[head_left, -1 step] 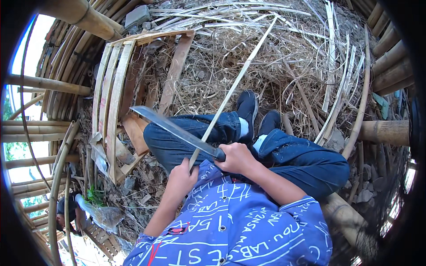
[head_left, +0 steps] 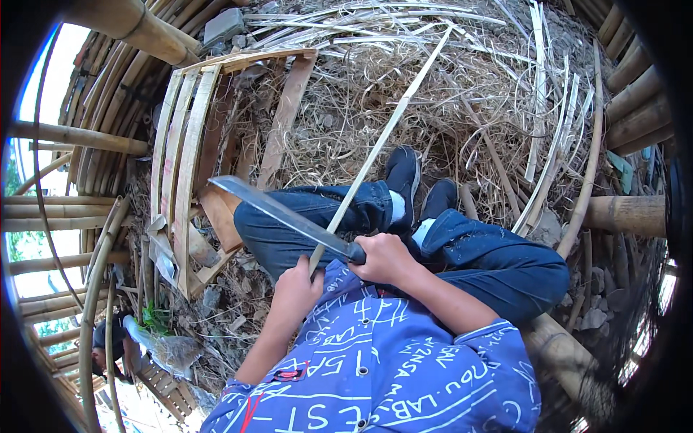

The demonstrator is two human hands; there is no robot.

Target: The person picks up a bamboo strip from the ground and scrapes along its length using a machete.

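My right hand (head_left: 382,258) is wrapped round the dark handle of a machete (head_left: 278,216). Its long blade slants up and left above my bent left leg, with the tip near a wooden crate. My left hand (head_left: 294,290) grips the near end of a thin bamboo strip (head_left: 382,137) close to my lap. From there the strip runs away to the upper right, over my leg and the litter on the ground. The blade crosses over the strip just beyond my left hand; whether the two touch I cannot tell.
A slatted wooden crate (head_left: 189,144) lies left of my knees. Shavings (head_left: 346,144) cover the ground ahead, with long split strips (head_left: 538,94) beyond and to the right. Bamboo poles (head_left: 79,137) form the left side. A person (head_left: 108,346) is at far lower left.
The machete blade has shifted very slightly, its tip a touch to the left and lower. My left hand and the bamboo strip look nearly unmoved.
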